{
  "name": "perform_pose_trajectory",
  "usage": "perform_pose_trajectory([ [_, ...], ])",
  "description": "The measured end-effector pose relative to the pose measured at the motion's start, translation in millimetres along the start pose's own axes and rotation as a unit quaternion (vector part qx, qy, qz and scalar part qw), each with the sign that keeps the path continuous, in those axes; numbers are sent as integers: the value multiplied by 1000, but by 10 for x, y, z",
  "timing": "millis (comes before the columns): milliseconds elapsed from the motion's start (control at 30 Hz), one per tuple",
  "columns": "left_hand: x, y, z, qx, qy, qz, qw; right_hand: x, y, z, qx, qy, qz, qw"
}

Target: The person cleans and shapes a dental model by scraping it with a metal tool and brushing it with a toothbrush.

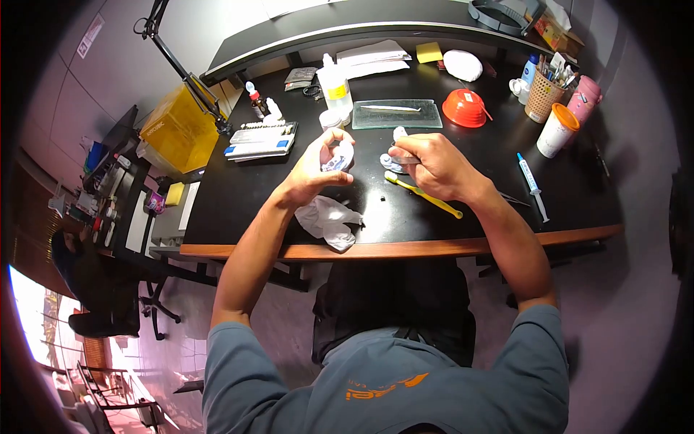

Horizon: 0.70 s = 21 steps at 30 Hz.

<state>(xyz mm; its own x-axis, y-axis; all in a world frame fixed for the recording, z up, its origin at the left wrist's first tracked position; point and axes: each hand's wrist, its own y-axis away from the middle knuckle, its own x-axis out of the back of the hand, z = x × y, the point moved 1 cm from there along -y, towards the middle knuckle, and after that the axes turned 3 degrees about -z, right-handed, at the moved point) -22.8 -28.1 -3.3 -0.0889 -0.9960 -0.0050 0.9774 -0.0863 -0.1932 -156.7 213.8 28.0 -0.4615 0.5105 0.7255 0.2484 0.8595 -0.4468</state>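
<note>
My left hand (318, 168) is raised above the desk, its fingers curled round a white and blue-grey piece (338, 158) that looks like a dental cast. To its right, my right hand (436, 165) is closed on a slim metallic tool (405, 160) pointing left; its exact kind cannot be made out. Just below that tool, a second whitish-blue cast piece (391, 163) is partly hidden by the hand. A yellow toothbrush (430, 197) lies under my right hand. Below my left hand is a crumpled white cloth or tissue (329, 223).
Behind the hands stand a glass slab (365, 123), a white bottle (334, 90) and a red bowl (465, 108). A bur case (260, 141) lies left. On the right are a blue syringe (533, 186), an orange-lidded tub (558, 130) and a tool basket (543, 98).
</note>
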Motion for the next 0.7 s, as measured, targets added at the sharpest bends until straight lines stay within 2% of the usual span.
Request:
perform_pose_trajectory([
  [67, -6, -19, 22, -66, -73, -5, 995, 29, 13, -36, 5, 3, 6, 1000],
  [133, -12, -32, -95, -68, -129, 18, 989, 2, 0, -2, 18, -11, 2, 1000],
  [200, -12, 9, -16, -107, -387, 44, 915, -33, -3, 69, 95, 6, 27, 995],
  [233, 19, -51, -135, -262, -440, 53, 857, -6, 2, 53, 64, -11, 8, 998],
  [267, -13, -23, -85, -223, -454, 52, 861, 33, 25, 69, 32, -29, -15, 999],
  [300, -36, -11, -68, -197, -481, 71, 851, 4, 29, 195, 50, -52, 1, 997],
  [367, -71, -21, -119, -251, -452, 126, 847, -115, 148, 490, 28, -174, 33, 984],
  [400, -79, 1, -95, -236, -460, 150, 843, -105, 160, 588, 49, -214, 25, 975],
  [467, -51, -68, -194, -232, -461, 200, 833, 20, 222, 710, 19, -122, -5, 992],
  [500, -64, -87, -215, -244, -443, 218, 835, 51, 282, 739, -4, -117, 9, 993],
  [533, -75, -124, -274, -248, -452, 229, 825, 97, 292, 698, 23, -116, -12, 993],
  [600, -104, -280, -475, -306, -436, 251, 809, 162, 381, 911, 19, -109, 12, 994],
  [633, -123, -240, -428, -341, -438, 231, 799, 156, 479, 1375, -15, -116, 88, 989],
  [667, -167, -265, -457, -346, -414, 228, 811, 570, 612, 1922, -30, -80, -33, 996],
  [700, -199, -328, -484, -354, -430, 221, 801, 467, 565, 1811, -35, -88, 20, 995],
])
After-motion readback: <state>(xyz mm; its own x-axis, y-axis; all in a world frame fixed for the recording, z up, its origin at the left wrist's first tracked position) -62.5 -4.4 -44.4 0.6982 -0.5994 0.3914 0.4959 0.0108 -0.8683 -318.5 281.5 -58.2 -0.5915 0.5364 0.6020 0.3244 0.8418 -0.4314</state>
